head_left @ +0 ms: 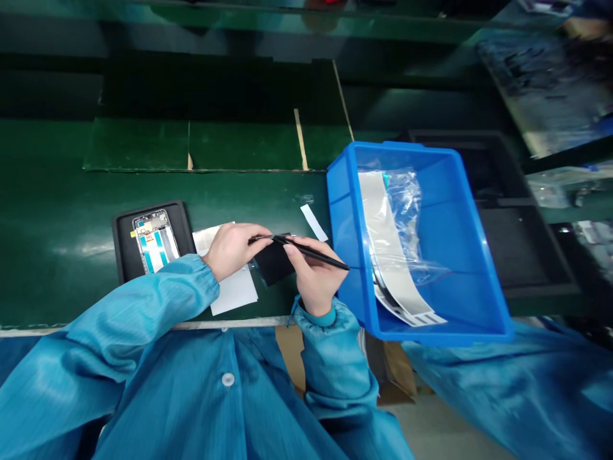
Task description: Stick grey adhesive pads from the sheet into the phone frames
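Observation:
My right hand (313, 275) is closed round black tweezers (318, 255), held slantwise with their tip toward my left hand. My left hand (237, 249) pinches thumb and forefinger together right at that tip; something thin and dark shows there, too small to name. Just below the fingertips lies a black square sheet (274, 265), partly covered by my hands. White paper (237, 292) is under my left hand and wrist. At the left, an opened phone (156, 241) with its inside showing rests in a black tray (123, 252), its lower end partly behind my sleeve.
A blue bin (347, 191) on the right holds white strip sheets (387, 223) and clear plastic film (407, 204). A small white strip (314, 222) lies left of it. Black trays (522, 243) stand beyond the bin. Another person's blue sleeve (517, 383) shows at lower right.

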